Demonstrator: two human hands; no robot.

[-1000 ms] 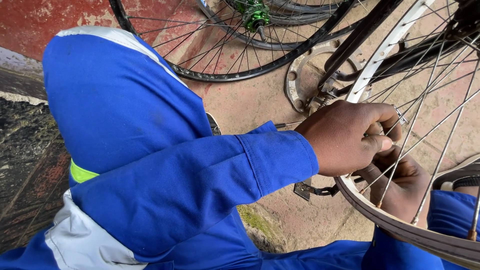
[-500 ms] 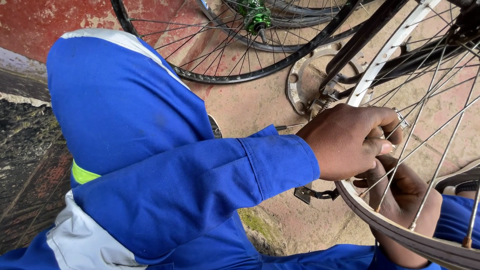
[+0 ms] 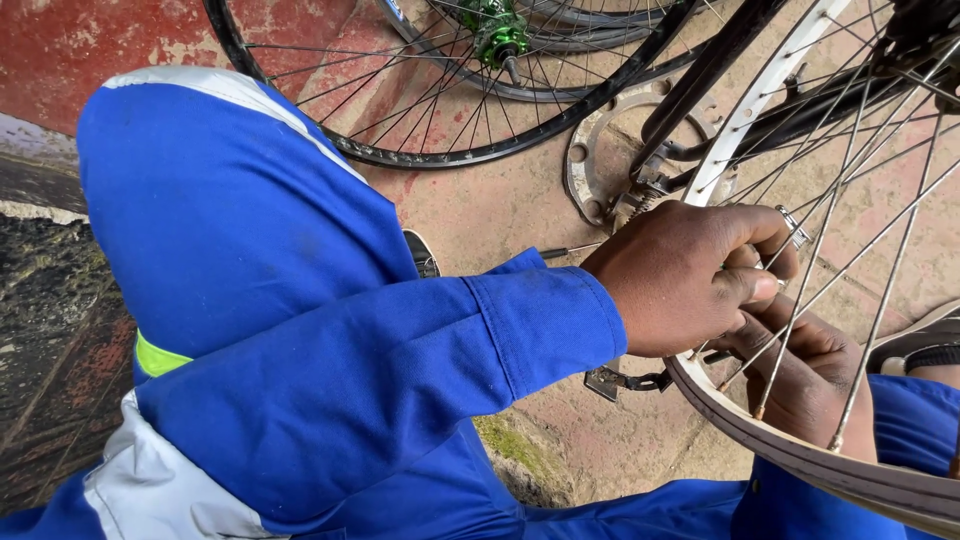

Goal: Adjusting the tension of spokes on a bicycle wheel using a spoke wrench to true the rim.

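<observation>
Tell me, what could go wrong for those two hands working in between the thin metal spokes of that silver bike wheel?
The left hand and right hand sit pressed among the thin metal spokes of the silver wheel rim. If the wheel turned, fingers might get pinched. The small silver tool at the left fingertips could slip off. The loose grey toothed chainring on the ground could be stepped on.

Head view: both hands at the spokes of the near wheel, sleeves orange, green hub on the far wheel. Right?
Not quite. The sleeves are blue, not orange: the head view shows a blue sleeve running to the left hand. The rest holds: left hand and right hand are at the spokes of the near wheel, and the far wheel has a green hub.
</observation>
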